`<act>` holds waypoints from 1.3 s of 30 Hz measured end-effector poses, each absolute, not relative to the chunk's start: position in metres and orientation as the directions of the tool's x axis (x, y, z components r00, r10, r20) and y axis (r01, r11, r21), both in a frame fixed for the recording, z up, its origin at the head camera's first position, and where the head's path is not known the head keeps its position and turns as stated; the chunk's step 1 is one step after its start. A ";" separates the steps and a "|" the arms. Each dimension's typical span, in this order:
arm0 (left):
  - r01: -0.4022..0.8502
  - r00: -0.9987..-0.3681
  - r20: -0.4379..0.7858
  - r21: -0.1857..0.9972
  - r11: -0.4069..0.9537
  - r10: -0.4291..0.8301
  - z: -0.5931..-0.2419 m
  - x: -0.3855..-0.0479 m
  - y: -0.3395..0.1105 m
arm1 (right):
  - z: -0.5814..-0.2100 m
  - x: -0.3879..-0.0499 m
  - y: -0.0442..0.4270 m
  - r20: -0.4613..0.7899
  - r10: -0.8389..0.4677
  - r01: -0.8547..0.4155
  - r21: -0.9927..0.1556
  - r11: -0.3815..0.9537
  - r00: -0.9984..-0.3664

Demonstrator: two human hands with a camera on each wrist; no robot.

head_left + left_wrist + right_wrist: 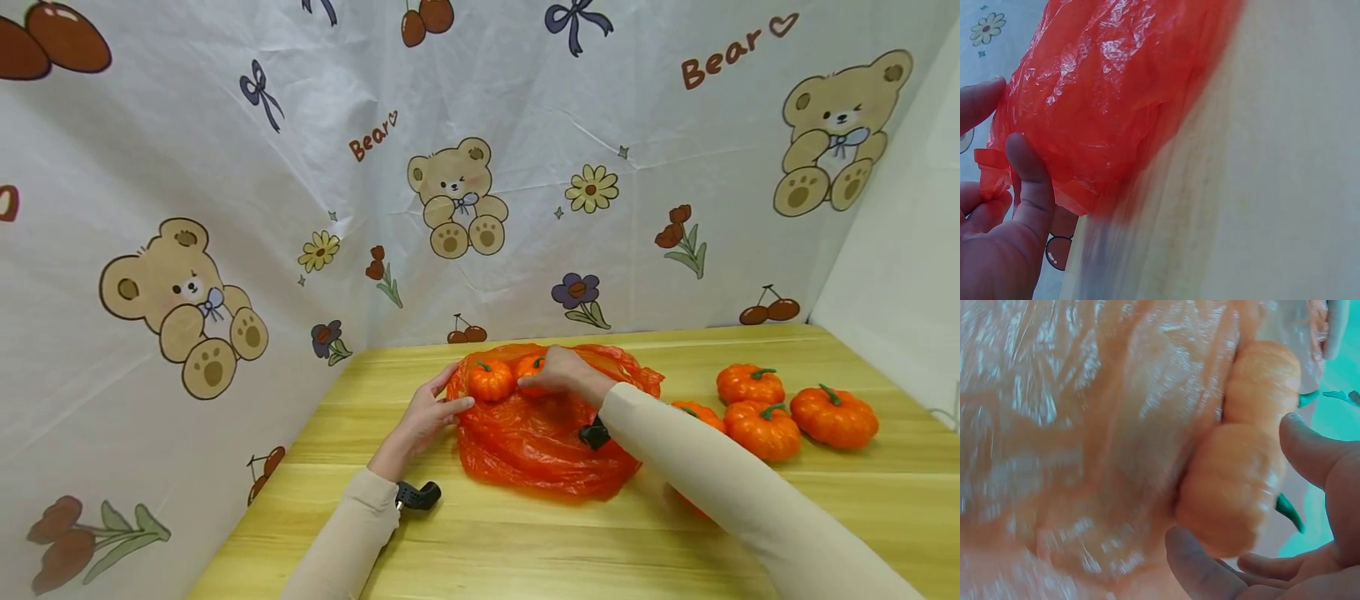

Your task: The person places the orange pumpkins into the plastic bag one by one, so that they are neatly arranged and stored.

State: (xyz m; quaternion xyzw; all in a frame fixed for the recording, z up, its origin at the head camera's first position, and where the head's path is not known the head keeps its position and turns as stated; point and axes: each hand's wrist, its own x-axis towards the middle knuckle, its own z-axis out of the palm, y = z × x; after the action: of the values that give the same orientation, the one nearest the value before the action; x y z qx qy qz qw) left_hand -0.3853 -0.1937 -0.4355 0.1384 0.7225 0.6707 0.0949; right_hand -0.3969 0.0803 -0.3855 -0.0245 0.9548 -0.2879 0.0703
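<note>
A crinkled red plastic bag (pixel 540 450) lies spread on the table. Two small orange pumpkins, a left one (pixel 491 381) and a right one (pixel 528 367), sit side by side at its far part. The left hand (pixel 429 414) grips the bag's left edge; in the left wrist view that hand (pixel 1013 219) has a fold of the bag (pixel 1097 94) between its fingers. Over the right pumpkin is the right hand (pixel 562 372). In the right wrist view the right hand (pixel 1316 519) has thumb and fingers spread around the nearer pumpkin (pixel 1229 490); firm contact cannot be told.
Right of the bag stand several more orange pumpkins (pixel 834 418), one partly behind the right sleeve (pixel 697 467). The wooden table (pixel 480 550) meets a white printed cloth (pixel 525 292) at the back and left. Black wrist devices (pixel 420 496) are on both arms.
</note>
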 end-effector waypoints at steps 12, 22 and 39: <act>0.074 -0.942 0.050 0.996 0.059 0.332 -0.436 -0.387 -0.193 | -0.357 -0.375 0.099 -0.111 -0.200 -0.116 -0.514 0.850 -0.973; 0.056 -0.951 0.032 0.996 0.070 0.308 -0.437 -0.386 -0.193 | -0.339 -0.345 0.114 -0.112 -0.295 -0.179 -0.578 0.796 -0.949; 0.076 -0.945 0.055 0.996 0.052 0.323 -0.439 -0.387 -0.192 | -0.328 -0.314 0.164 -0.118 -0.409 -0.213 -0.705 0.676 -0.905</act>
State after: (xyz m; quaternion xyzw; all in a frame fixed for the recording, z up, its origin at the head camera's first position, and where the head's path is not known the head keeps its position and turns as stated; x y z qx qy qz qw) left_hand -0.3866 -0.1921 -0.4389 0.1385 0.7195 0.6744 0.0915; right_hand -0.3137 0.1645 -0.3283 -0.1718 0.9056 -0.3638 0.1344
